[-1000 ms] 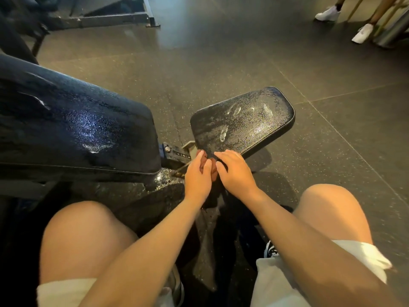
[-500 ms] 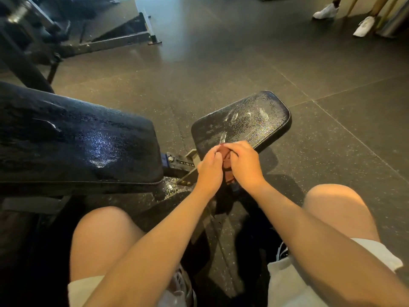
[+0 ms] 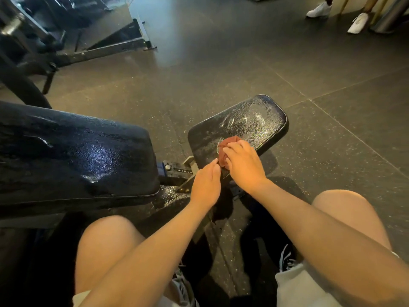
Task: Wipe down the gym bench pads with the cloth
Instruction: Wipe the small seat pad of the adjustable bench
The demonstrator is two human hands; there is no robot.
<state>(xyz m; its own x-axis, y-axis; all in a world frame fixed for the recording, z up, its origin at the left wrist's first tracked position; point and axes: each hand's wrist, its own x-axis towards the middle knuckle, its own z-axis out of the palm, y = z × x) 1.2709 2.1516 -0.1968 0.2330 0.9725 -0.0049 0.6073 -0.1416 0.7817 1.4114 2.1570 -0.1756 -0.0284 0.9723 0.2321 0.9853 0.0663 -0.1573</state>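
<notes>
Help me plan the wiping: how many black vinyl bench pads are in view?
2. The long black vinyl pad lies at left; the smaller seat pad sits right of it, under the reddish-brown cloth. Others may be hidden.

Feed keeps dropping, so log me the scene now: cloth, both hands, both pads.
cloth: reddish-brown, bunched, on near end of seat pad
right hand: holds cloth against seat pad
left hand: open, beside cloth, contact unclear
seat pad: droplets and smears across the top
back pad: left of seat pad, wet sheen, no hand on it
</notes>
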